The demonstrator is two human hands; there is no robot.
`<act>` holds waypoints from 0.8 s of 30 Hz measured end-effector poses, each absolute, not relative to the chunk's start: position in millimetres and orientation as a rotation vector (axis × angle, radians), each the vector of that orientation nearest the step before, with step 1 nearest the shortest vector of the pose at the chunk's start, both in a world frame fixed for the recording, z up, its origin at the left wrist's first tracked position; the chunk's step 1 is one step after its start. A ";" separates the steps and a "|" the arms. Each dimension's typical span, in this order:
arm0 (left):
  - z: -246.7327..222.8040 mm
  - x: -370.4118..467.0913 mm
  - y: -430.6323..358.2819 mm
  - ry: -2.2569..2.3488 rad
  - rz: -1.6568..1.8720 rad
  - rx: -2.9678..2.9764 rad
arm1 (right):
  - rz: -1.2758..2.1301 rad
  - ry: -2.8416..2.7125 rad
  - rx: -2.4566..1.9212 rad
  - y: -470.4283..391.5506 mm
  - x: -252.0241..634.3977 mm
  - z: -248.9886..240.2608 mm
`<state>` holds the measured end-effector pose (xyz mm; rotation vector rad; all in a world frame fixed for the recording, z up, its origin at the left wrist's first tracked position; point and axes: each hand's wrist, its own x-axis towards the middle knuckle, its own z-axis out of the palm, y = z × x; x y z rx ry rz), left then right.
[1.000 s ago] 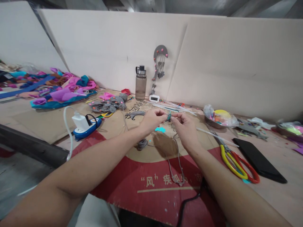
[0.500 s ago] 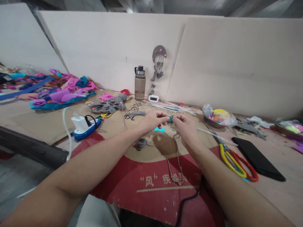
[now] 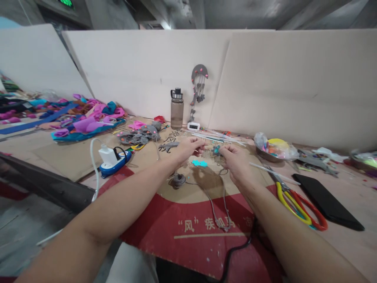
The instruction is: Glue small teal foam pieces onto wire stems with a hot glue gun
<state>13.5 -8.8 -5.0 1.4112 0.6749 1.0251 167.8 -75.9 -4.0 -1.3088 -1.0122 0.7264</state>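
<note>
My right hand (image 3: 235,160) pinches a small felt piece (image 3: 216,150), grey with teal on it, over the cardboard. To its left and apart from it is my left hand (image 3: 191,149), fingertips drawn together; whatever is between them is too small to make out. Bright turquoise felt cutouts (image 3: 199,163) lie on the cardboard below the hands. Nearer to me rests a coil of grey cord (image 3: 178,180), and a strand runs from it to the right in a loop.
Scissors (image 3: 294,204) and a black phone (image 3: 326,200) lie at right, beyond a white glue stick (image 3: 275,173). A bowl (image 3: 269,155) holds bagged bits. At left stand a blue power strip (image 3: 114,164) and felt scraps (image 3: 91,122). A bottle (image 3: 177,110) and a clock (image 3: 193,126) stand behind.
My left hand has come away from the felt piece, leaving a gap between the hands. The felt piece stays in my right hand. The camera view has tilted up slightly.
</note>
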 end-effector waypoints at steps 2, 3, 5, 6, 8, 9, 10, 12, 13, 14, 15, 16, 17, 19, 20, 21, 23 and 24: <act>-6.6 13.7 -7.3 0.728 1.087 1.412 | 0.721 -1.023 -1.311 -74.9 168.0 -5.6; -7.0 13.5 -6.8 0.753 1.115 1.414 | 0.722 -1.026 -1.311 -74.6 168.3 -6.2; -7.3 12.7 -5.9 0.794 1.146 1.439 | 0.725 -1.030 -1.312 -74.1 169.0 -7.2; -7.4 12.1 -5.2 0.808 1.153 1.458 | 0.730 -1.034 -1.309 -73.8 169.4 -7.6; -8.2 10.5 -2.7 0.844 1.156 1.504 | 0.726 -1.043 -1.307 -73.1 170.4 -8.7; -9.1 9.6 -0.8 0.869 1.162 1.534 | 0.723 -1.045 -1.309 -72.5 170.9 -9.4; -10.4 8.6 1.5 0.909 1.164 1.573 | 0.721 -1.047 -1.313 -71.9 171.3 -10.2; -14.0 6.4 6.9 0.985 1.201 1.640 | 0.717 -1.052 -1.340 -70.3 172.0 -12.3; -16.1 5.2 9.7 1.006 1.234 1.639 | 0.713 -1.057 -1.355 -69.3 172.4 -13.7; -18.3 4.0 12.5 1.028 1.251 1.612 | 0.708 -1.065 -1.368 -68.3 172.8 -15.2; -20.3 3.0 15.2 1.057 1.259 1.572 | 0.699 -1.076 -1.378 -67.1 173.2 -16.8; -22.2 2.1 17.6 1.063 1.250 1.548 | 0.687 -1.087 -1.384 -66.1 173.5 -18.4; -23.8 1.4 19.7 1.052 1.227 1.549 | 0.675 -1.100 -1.386 -65.1 173.7 -19.8; -26.2 0.7 22.8 1.065 1.185 1.581 | 0.651 -1.128 -1.387 -64.1 173.4 -22.0; -26.9 0.7 23.7 1.077 1.169 1.590 | 0.642 -1.145 -1.389 -64.2 172.9 -22.6; -27.3 0.9 24.2 1.082 1.148 1.596 | 0.635 -1.163 -1.391 -64.7 172.1 -23.0; -26.7 1.9 23.7 1.069 1.110 1.592 | 0.625 -1.202 -1.391 -66.4 170.2 -22.9; -25.8 2.5 22.7 1.060 1.095 1.591 | 0.622 -1.222 -1.390 -67.3 169.2 -22.7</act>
